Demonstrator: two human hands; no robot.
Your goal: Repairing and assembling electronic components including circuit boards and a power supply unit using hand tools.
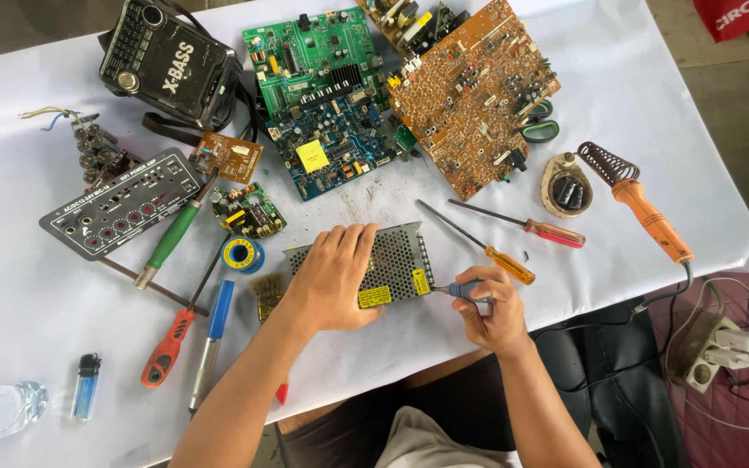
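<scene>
- White cloth covered the table [10, 295], which stood on a grey floor, its near edge running past my lap.
- My left hand [333, 276] lay flat and spread on the perforated metal power supply box [396, 260] at the table's six o'clock.
- My right hand [489, 305] was closed on a small blue-handled screwdriver [459, 289], its tip touching the box's three o'clock end.
- Circuit boards [409, 95] crowded twelve o'clock; a black radio [166, 61] sat at eleven.
- Open cloth remained at seven o'clock, between a red-handled screwdriver [165, 348] and a lighter [86, 386].
- A soldering iron [648, 212] rested near the three o'clock edge.
</scene>
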